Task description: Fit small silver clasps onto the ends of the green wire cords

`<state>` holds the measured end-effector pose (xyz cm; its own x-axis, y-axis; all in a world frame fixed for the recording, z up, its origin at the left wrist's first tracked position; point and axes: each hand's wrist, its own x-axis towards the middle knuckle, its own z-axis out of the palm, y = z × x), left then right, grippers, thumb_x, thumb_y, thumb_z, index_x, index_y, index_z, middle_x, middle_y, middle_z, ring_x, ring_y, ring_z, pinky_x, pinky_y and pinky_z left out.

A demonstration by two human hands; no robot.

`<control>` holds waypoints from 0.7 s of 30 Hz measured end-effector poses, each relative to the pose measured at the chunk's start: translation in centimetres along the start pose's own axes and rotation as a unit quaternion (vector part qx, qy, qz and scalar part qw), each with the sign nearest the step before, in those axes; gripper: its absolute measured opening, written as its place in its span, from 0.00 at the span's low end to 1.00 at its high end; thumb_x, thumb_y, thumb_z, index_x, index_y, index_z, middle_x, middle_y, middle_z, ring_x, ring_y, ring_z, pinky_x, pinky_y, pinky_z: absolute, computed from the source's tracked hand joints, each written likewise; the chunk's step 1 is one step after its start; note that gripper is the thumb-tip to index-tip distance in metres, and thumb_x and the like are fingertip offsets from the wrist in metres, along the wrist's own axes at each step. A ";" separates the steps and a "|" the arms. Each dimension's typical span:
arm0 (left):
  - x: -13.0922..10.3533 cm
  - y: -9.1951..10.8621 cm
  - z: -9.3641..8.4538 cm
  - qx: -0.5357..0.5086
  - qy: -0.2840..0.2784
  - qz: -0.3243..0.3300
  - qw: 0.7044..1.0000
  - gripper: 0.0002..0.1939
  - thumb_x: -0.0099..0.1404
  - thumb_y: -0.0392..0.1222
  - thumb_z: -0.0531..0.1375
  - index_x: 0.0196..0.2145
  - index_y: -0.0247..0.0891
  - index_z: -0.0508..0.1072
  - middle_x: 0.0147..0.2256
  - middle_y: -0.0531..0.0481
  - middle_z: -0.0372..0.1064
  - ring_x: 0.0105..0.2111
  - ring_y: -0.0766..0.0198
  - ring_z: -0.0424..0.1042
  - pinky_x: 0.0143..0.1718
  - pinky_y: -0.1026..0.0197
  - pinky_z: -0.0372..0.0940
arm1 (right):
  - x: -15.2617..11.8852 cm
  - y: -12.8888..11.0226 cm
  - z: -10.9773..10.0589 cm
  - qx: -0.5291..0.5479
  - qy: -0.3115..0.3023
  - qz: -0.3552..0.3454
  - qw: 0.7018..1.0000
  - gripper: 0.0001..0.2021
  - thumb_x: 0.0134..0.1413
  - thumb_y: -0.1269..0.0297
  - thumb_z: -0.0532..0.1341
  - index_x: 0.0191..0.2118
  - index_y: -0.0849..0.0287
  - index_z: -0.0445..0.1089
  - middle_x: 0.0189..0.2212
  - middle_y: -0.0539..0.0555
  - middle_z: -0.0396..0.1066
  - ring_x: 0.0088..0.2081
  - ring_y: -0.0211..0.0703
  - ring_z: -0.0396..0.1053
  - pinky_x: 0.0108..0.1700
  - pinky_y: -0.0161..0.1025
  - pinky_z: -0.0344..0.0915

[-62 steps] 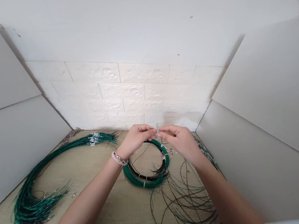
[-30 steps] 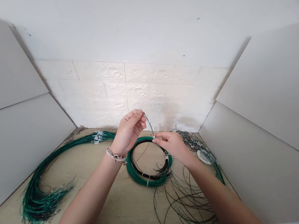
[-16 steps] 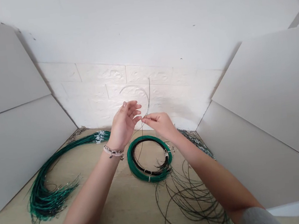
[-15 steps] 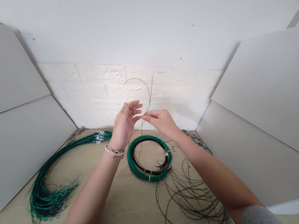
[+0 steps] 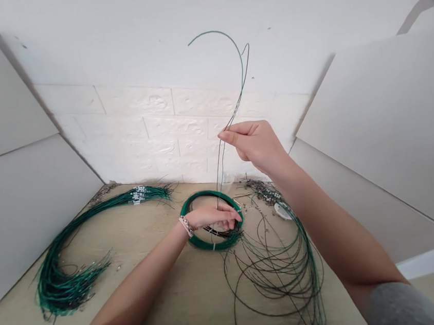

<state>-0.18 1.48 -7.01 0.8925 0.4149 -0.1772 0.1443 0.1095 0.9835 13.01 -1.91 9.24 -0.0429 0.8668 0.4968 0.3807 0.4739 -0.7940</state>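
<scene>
Raised before the wall, my right hand (image 5: 251, 141) pinches thin dark and green wires (image 5: 241, 72) between thumb and fingertips. The green one arcs to the left at its top; small pale pieces sit on the wires just above the fingers. The lower ends hang toward the table. My left hand (image 5: 215, 217) is low over a round coil of green and black wire (image 5: 200, 243), its fingers curled together near the coil's right side; what they grip, if anything, is too small to make out.
A green wire bundle (image 5: 61, 251) with white beads curves along the left of the table (image 5: 169, 302). Loose dark wires (image 5: 276, 285) spread at right, beside small parts and a round white item (image 5: 283, 211). Grey panels (image 5: 18, 188) flank both sides.
My right hand has risen with the wires, which now reach higher. My left hand has moved from beside it down to the coil, and its fingers have closed.
</scene>
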 end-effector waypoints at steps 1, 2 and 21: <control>0.0 -1.1 -0.2 -0.033 0.007 -0.011 0.999 0.16 0.51 0.50 0.62 0.31 0.34 0.74 0.23 0.50 0.67 0.24 0.70 0.64 0.28 0.67 0.58 | 0.1 0.1 0.0 -0.004 0.002 -0.003 1.000 0.13 0.43 0.53 0.61 0.27 0.60 0.71 0.14 0.45 0.48 0.17 0.29 0.49 0.19 0.31 0.45; -0.2 -2.1 -0.5 -0.068 0.014 -0.014 0.998 0.16 0.50 0.50 0.62 0.30 0.33 0.74 0.23 0.49 0.67 0.23 0.70 0.64 0.27 0.67 0.58 | 0.2 0.1 0.1 -0.008 0.004 -0.004 1.000 0.13 0.43 0.53 0.61 0.27 0.60 0.71 0.14 0.45 0.48 0.18 0.29 0.49 0.19 0.31 0.45; -0.8 -5.0 -1.5 0.059 -0.005 -0.072 0.996 0.15 0.43 0.45 0.67 0.29 0.34 0.76 0.24 0.51 0.71 0.25 0.69 0.66 0.31 0.66 0.60 | 2.7 -5.8 -3.5 0.031 0.163 -0.061 0.984 0.09 0.49 0.64 0.60 0.36 0.63 0.69 0.16 0.44 0.56 0.14 0.23 0.44 0.16 0.32 0.38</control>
<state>-2.21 1.94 -11.87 0.8628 0.3933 -0.3177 0.3203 0.0611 0.9453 13.94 -2.84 16.46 0.2180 0.7114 0.6681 0.3338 0.5889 -0.7360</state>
